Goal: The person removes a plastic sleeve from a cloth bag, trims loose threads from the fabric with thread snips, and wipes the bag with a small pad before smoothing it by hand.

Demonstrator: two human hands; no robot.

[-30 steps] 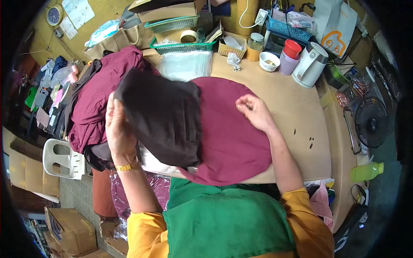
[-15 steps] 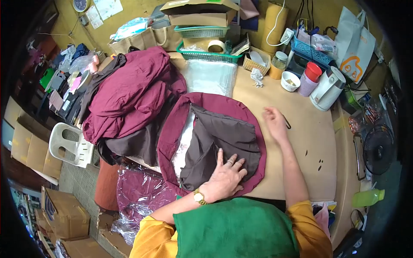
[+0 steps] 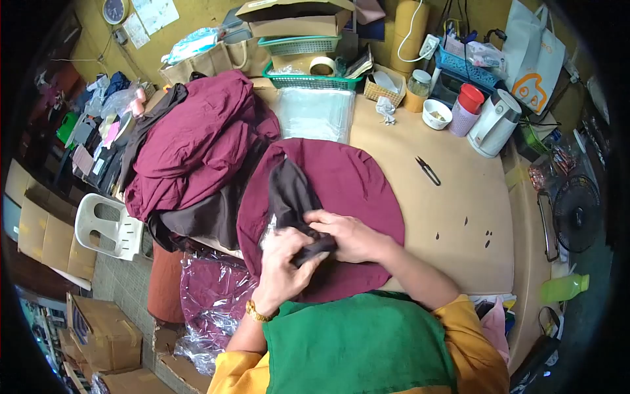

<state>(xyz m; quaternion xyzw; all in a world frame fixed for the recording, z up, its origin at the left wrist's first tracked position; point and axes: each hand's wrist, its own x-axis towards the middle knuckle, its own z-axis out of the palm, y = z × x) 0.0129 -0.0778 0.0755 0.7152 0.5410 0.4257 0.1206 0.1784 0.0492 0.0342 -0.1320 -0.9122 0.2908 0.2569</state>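
A round maroon fabric piece (image 3: 361,177) lies on the table in front of me, with dark brown cloth (image 3: 289,187) bunched over its left half. My left hand (image 3: 285,259) is closed on the lower end of the brown cloth, slightly blurred. Beside it, my right hand (image 3: 348,236) grips the same cloth from the right, fingertips partly hidden in the folds. A bit of whitish material shows by the left hand. Black thread snips (image 3: 428,171) rest on the table to the right, apart from both hands.
A large heap of maroon and brown fabric (image 3: 197,144) stands at the left. Clear plastic bags (image 3: 316,113) lie at the back, near green baskets (image 3: 312,80). A white bowl (image 3: 437,115), a cup and a kettle (image 3: 495,125) line the back right. A plastic-wrapped maroon bundle (image 3: 213,289) sits below the table's left edge.
My right hand has come left from beside the snips onto the cloth. The brown cloth, spread wide before, is now gathered into a narrow bunch, baring the maroon beneath. The snips are fully visible.
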